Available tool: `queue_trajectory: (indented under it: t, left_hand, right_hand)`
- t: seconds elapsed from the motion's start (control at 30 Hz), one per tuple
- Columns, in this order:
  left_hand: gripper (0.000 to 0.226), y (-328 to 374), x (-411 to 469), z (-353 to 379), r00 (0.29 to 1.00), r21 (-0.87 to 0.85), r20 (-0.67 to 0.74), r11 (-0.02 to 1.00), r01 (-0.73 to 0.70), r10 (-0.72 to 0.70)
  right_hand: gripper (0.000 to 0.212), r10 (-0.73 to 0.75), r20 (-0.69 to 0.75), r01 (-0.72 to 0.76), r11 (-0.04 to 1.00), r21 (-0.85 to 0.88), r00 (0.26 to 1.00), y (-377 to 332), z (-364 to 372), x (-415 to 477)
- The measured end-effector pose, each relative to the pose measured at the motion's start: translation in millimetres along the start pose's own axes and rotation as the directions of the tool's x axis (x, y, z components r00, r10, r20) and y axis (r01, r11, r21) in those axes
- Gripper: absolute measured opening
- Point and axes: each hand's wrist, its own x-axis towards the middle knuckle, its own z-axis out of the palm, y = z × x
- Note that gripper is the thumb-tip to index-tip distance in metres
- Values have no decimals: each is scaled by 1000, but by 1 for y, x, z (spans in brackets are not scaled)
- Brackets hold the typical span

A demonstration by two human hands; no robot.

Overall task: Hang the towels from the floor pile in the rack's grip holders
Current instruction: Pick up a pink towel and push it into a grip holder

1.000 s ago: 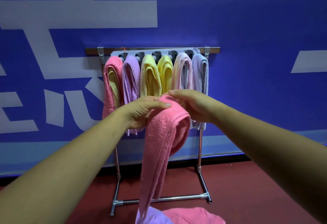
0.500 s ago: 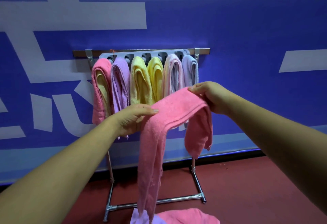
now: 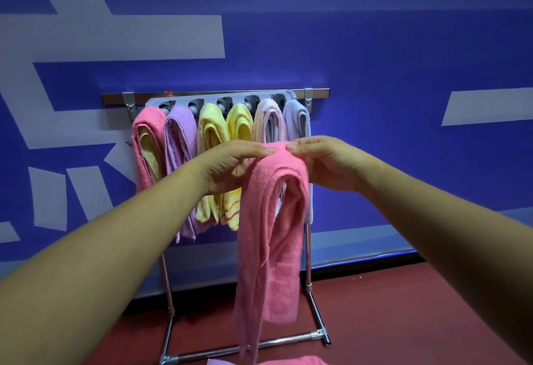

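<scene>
I hold a pink towel (image 3: 271, 220) folded over at its middle, both ends hanging down toward the floor. My left hand (image 3: 227, 165) and my right hand (image 3: 323, 162) pinch the fold from either side, fingertips almost touching. The fold is in front of the metal rack (image 3: 317, 336), below its grey grip-holder strip (image 3: 219, 102). Several towels hang from the holders: pink (image 3: 144, 145), purple (image 3: 178, 145), two yellow (image 3: 227, 125), pale pink (image 3: 266, 118) and lavender (image 3: 297, 119). The floor pile (image 3: 288, 360) shows at the bottom edge.
A blue wall with white markings (image 3: 375, 76) stands right behind the rack. The floor (image 3: 403, 321) is dark red. The rack's foot bar (image 3: 245, 346) runs low along the floor in front of me.
My hands came together at the top of the pink towel, so it now hangs doubled from one fold. The towel has risen nearer the rack's holders.
</scene>
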Motion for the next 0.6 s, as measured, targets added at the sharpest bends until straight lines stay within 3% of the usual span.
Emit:
queue_trajectory:
  t: [0.13,0.23,0.33,0.43,0.6]
  left_hand:
    - [29,7,21,-5,999,79,-51,997,15,-11]
    - [29,21,42,-4,999,97,-33,995,-23,27]
    - [7,36,67,1,992,141,-87,987,-83,96]
    - [24,48,97,4,980,179,-137,977,-119,144]
    - [16,61,150,-1,980,284,-152,955,-83,130]
  right_hand:
    - [49,9,-115,-7,1000,19,993,-24,-27,6]
    - [34,11,-192,-11,1000,2,981,-39,-44,10]
    - [28,5,-256,-1,1000,18,967,-53,-62,16]
    - [31,-3,-313,4,1000,4,950,-69,-79,26]
    - [38,30,-406,-31,1000,5,913,-91,-110,57]
